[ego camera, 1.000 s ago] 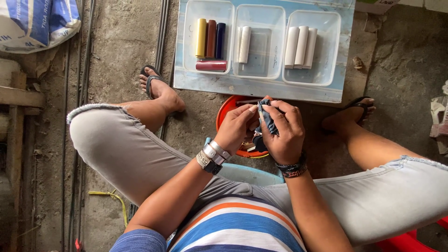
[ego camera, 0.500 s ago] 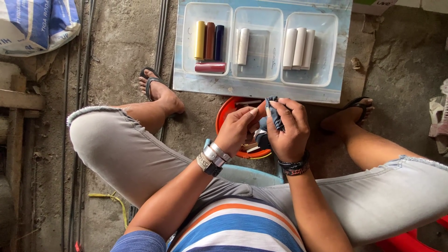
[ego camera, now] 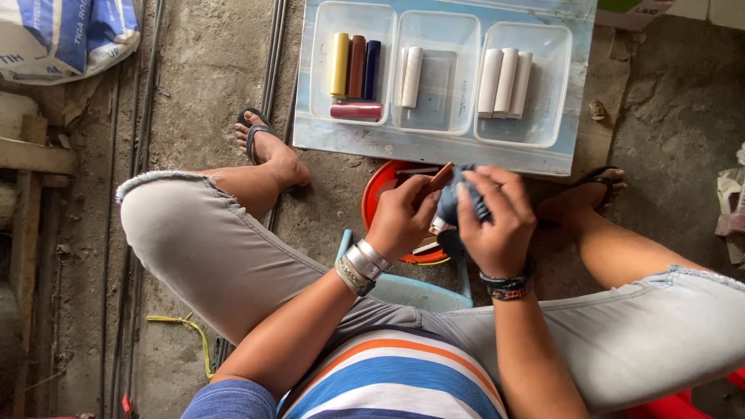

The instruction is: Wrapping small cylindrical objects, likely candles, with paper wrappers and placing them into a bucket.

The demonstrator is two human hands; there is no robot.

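Observation:
My left hand [ego camera: 403, 217] grips a short brown stick-like piece [ego camera: 439, 178] that pokes up past my fingers. My right hand [ego camera: 497, 221] is closed around a dark blue cloth [ego camera: 450, 203] pressed against that piece. Both hands hover over an orange bowl [ego camera: 380, 194] on the floor between my feet. Beyond it lies a pale blue board [ego camera: 434, 143] with three clear trays: the left tray [ego camera: 322, 54] holds yellow, brown, dark blue and red cylinders, the middle tray [ego camera: 442, 77] one white cylinder, the right tray [ego camera: 555, 85] three white cylinders.
I sit on a light blue stool [ego camera: 403, 287] on a rough concrete floor. A white and blue sack [ego camera: 70, 35] lies at the top left, wooden planks [ego camera: 31, 155] at the left edge, and thin rods [ego camera: 272, 62] run along the floor.
My hands have shifted slightly right over the bowl. The brown piece now sticks out above my left fingers, and the blue cloth has turned in my right hand.

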